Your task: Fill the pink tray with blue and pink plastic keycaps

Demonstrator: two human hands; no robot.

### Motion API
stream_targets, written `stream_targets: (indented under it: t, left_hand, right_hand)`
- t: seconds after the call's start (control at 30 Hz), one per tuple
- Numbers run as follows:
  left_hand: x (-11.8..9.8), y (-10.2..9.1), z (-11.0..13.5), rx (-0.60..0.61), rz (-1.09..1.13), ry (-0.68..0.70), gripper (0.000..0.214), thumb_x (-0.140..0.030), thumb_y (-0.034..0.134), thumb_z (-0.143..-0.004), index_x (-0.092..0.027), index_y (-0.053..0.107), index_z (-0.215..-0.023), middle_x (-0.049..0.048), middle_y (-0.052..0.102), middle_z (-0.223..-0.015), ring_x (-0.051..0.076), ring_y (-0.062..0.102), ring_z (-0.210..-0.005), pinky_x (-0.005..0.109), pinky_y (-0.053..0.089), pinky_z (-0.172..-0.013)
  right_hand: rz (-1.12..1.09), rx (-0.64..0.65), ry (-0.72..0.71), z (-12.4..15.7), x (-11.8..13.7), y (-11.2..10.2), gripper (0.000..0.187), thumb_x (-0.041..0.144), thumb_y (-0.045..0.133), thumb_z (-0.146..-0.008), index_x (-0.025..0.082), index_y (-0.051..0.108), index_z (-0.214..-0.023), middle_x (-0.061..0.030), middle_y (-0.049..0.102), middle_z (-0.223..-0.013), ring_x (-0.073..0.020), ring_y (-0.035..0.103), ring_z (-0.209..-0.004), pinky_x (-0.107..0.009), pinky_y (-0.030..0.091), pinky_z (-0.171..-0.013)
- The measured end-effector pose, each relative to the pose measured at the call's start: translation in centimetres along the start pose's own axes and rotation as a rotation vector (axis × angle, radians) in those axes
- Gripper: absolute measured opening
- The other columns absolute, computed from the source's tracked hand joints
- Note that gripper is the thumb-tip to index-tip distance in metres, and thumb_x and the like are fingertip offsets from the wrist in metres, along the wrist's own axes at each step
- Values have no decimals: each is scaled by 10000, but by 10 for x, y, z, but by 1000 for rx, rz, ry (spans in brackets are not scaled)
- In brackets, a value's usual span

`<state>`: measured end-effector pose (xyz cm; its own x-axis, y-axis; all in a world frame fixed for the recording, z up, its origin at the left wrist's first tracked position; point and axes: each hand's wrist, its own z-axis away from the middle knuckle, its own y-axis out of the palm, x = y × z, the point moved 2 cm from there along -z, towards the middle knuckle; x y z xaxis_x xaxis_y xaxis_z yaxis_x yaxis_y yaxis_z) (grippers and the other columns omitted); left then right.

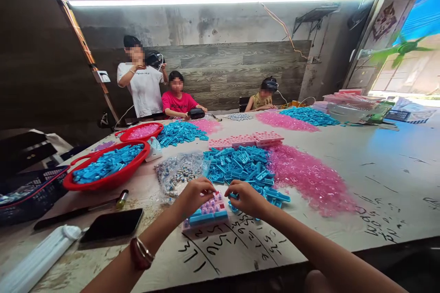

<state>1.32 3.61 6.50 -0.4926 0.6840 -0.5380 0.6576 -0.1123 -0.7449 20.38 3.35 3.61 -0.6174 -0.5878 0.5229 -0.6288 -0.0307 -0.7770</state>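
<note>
Pink tray (186, 226) is being supported by the table (371, 160) close to its near edge; blue pieces and small translucent parts are being carried in it. Left hand (198, 192) is being held over the tray's far side, fingertips being brought narrowly together; whether a part is being pinched cannot be told. Right hand (244, 194) is being held just beside it, near the tray's far right corner, fingers being curled narrowly; a blue piece is being shown at the fingertips, but whether it is being gripped cannot be told.

Beyond the hands, toward the table's far edge, a blue heap (239, 165) is being bordered on the right by a pink heap (309, 178), on the left by a bag of beads (178, 169). Toward the table's left edge, more blue pieces are being contained by a red basket (103, 187). A phone (112, 225) is being borne near the near left corner. The far edge is being occupied by three people.
</note>
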Motion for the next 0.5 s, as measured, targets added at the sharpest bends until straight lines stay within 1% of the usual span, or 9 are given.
stream_targets:
  t: [0.1, 0.2, 0.27, 0.37, 0.5]
  left_hand:
    - [0, 11, 1, 14, 45, -11, 142, -119, 594, -749, -165, 711, -816, 55, 652, -856, 151, 607, -795, 251, 500, -712]
    - [7, 11, 3, 0, 68, -90, 150, -152, 605, -742, -176, 719, -835, 55, 642, -890, 154, 610, -816, 256, 512, -728]
    - [11, 10, 4, -22, 64, -137, 159, -180, 588, -757, -178, 721, -844, 57, 641, -898, 156, 610, -822, 267, 511, -748]
    - [17, 10, 5, -32, 50, -160, 184, -181, 546, -780, -181, 720, -840, 58, 649, -896, 165, 609, -837, 286, 503, -775]
    - [21, 9, 7, -24, 60, -171, 173, -141, 538, -761, -183, 706, -772, 44, 648, -874, 164, 607, -851, 289, 497, -798]
  right_hand:
    - [-35, -17, 14, 0, -2, -2, 311, 0, 528, -642, 161, 710, -835, -47, 635, -819, -130, 579, -699, -240, 465, -658]
    - [-77, -12, 8, -1, -4, -2, 329, -8, 533, -628, 166, 708, -846, -45, 638, -837, -130, 587, -705, -238, 475, -657]
    - [-115, 10, -48, -1, -1, 1, 328, -5, 533, -647, 175, 702, -862, -39, 647, -845, -135, 596, -738, -241, 481, -676]
    - [-143, 79, -174, -1, 8, 7, 310, -2, 544, -678, 176, 691, -886, -37, 658, -859, -140, 603, -788, -249, 480, -724]
    - [-91, 194, -317, 3, 24, 16, 281, 5, 567, -703, 172, 685, -895, -52, 650, -932, -145, 599, -859, -246, 470, -778]
